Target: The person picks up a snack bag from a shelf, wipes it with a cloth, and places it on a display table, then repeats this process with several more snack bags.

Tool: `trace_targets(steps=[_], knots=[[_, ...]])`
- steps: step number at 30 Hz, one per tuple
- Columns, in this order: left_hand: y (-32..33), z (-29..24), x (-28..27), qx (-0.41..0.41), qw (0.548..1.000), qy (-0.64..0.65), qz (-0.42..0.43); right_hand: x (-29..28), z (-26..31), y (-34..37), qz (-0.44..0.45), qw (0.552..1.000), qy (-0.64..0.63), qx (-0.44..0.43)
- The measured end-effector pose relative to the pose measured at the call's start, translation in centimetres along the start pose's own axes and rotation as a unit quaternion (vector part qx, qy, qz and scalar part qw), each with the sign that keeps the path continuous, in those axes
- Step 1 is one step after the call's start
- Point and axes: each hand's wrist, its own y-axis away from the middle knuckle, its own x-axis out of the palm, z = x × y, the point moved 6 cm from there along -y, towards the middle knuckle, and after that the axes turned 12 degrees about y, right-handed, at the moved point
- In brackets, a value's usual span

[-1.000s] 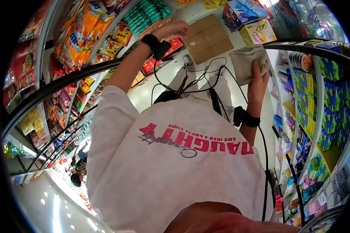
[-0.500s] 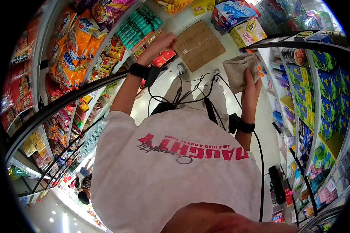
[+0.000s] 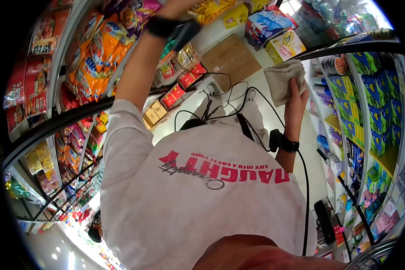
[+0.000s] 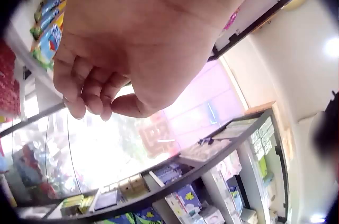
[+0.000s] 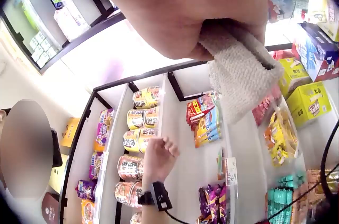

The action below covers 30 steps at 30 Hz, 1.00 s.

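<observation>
My right hand [image 3: 297,96] grips a folded beige cloth [image 3: 281,81], held out over the floor at the right of the head view. The right wrist view shows this cloth [image 5: 241,73] hanging from the curled fingers, its folded edge outward. My left hand [image 3: 177,8] is raised at the top left of the head view, partly cut off by the frame edge. In the left wrist view the left hand [image 4: 132,44] has loosely bent fingers and nothing in them. From the right wrist, that hand [image 5: 159,158] overlaps shelves with stacked printed tubs [image 5: 130,167].
Snack shelves with orange bags [image 3: 105,58] line the left side. Shelves of blue-green packs [image 3: 382,117] stand at the right. On the floor ahead lies a cardboard box [image 3: 231,58], with a yellow carton [image 3: 285,46] beyond it. Black cables [image 3: 231,108] hang before my legs.
My left hand has risen up and away, past the teal packs toward the upper shelf. The right hand still holds the cloth at nearly the same spot.
</observation>
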Motion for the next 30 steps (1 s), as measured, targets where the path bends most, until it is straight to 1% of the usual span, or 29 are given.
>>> trace_targets(steps=[1,2,3,4,5,6,7,8,10,11,12,13,14,15,16,17,19,20,23,24,27,28,30], knots=[[1.4,0.4,-2.3,-0.082,0.991,-0.100,-0.032,-0.5,0.4,0.3,-0.008,1.000,-0.004,0.001],[3.2,-0.2,-3.6,-0.054,0.988,-0.126,-0.069,-0.9,0.8,0.4,-0.016,1.000,-0.010,0.002],[5.7,0.6,-4.7,-0.099,0.989,-0.062,-0.086,-1.3,0.9,0.6,-0.023,1.000,-0.015,0.004],[7.6,0.9,-5.0,-0.027,0.991,-0.105,-0.077,-1.8,0.9,0.6,-0.028,0.999,-0.020,0.004],[9.7,2.3,-5.5,-0.073,0.986,-0.125,-0.079,-2.2,0.6,0.5,-0.031,0.999,-0.024,0.004],[11.9,4.5,-5.7,-0.124,0.982,-0.113,-0.089,-2.6,0.4,0.4,-0.034,0.999,-0.028,0.004],[13.9,6.3,-5.3,-0.128,0.988,-0.056,-0.072,-2.9,0.2,0.3,-0.037,0.999,-0.025,0.008],[15.8,7.6,-4.7,-0.179,0.982,-0.017,-0.062,-3.2,0.0,0.3,-0.040,0.999,-0.020,0.012],[19.9,12.6,-4.0,-0.277,0.958,0.042,-0.069,-3.4,-0.2,0.0,-0.037,0.999,-0.012,0.015],[21.3,13.9,-3.3,-0.310,0.947,0.033,-0.074,-3.2,-0.1,0.0,-0.031,0.999,-0.007,0.015],[22.9,16.6,-3.3,-0.346,0.934,0.031,-0.080,-2.9,0.1,-0.1,-0.027,1.000,-0.001,0.011],[24.7,19.2,-3.5,-0.364,0.926,0.022,-0.094,-2.6,0.3,-0.2,-0.029,0.999,0.020,0.006],[26.0,21.1,-3.3,-0.399,0.909,0.042,-0.113,-2.2,0.5,0.0,-0.033,0.999,0.029,0.014],[27.5,23.3,-3.1,-0.429,0.889,0.092,-0.131,-1.7,0.7,0.0,-0.036,0.998,0.037,0.022],[29.1,25.6,-2.9,-0.441,0.878,0.127,-0.138,-1.2,0.8,-0.2,-0.014,0.999,0.031,0.010],[30.2,26.9,-2.6,-0.452,0.866,0.161,-0.143,-1.3,-0.7,-0.8,-0.015,0.999,0.039,0.018],[31.1,26.1,-1.5,-0.488,0.847,0.146,-0.153,-0.4,0.4,-0.5,0.002,0.999,0.044,0.021],[31.5,26.5,-1.3,-0.501,0.838,0.156,-0.151,-0.1,0.1,-0.6,0.005,0.998,0.052,0.046],[31.6,26.7,-0.6,-0.468,0.855,0.159,-0.161,1.0,1.4,0.0,0.031,0.997,0.043,0.047],[31.7,27.0,-0.5,-0.456,0.861,0.159,-0.160,1.1,0.4,-0.1,0.005,0.999,0.030,0.041],[31.7,26.3,0.4,-0.471,0.856,0.170,-0.126,1.8,0.6,0.0,0.040,0.999,0.023,0.012],[32.1,27.1,0.4,-0.477,0.856,0.167,-0.112,2.0,1.0,0.5,-0.011,0.999,0.028,0.011],[32.4,27.3,0.6,-0.483,0.848,0.189,-0.104,2.1,1.7,0.9,0.001,0.999,0.048,0.019]])
